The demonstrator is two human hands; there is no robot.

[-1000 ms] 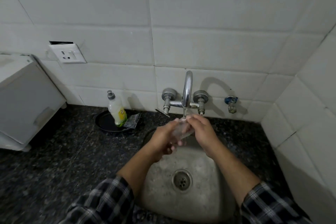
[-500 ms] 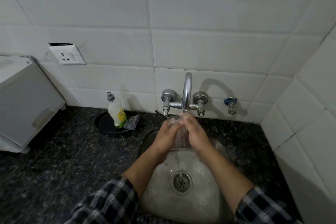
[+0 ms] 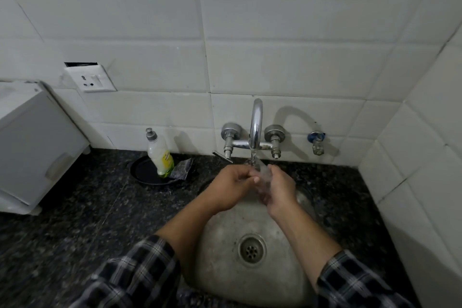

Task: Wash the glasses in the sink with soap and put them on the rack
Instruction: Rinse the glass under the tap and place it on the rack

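Observation:
A small clear glass (image 3: 262,177) is held under the chrome tap (image 3: 256,130), over the back of the steel sink (image 3: 225,257). Water runs from the spout onto it. My left hand (image 3: 232,187) grips it from the left, thumb on its side. My right hand (image 3: 280,187) wraps it from the right and hides much of it. The soap bottle (image 3: 160,155), white with a yellow-green label and grey cap, stands upright on a black dish (image 3: 145,172) left of the sink. No rack is in view.
Dark speckled granite counter (image 3: 75,220) surrounds the sink. A white appliance (image 3: 32,147) sits at the far left. A crumpled wrapper (image 3: 183,169) lies on the black dish. A small blue-handled valve (image 3: 317,142) sticks out of the tiled wall at right.
Both hands have stayed under the tap and shifted their grip around the glass; it was tilted, then held more upright between the palms, and now leans left again.

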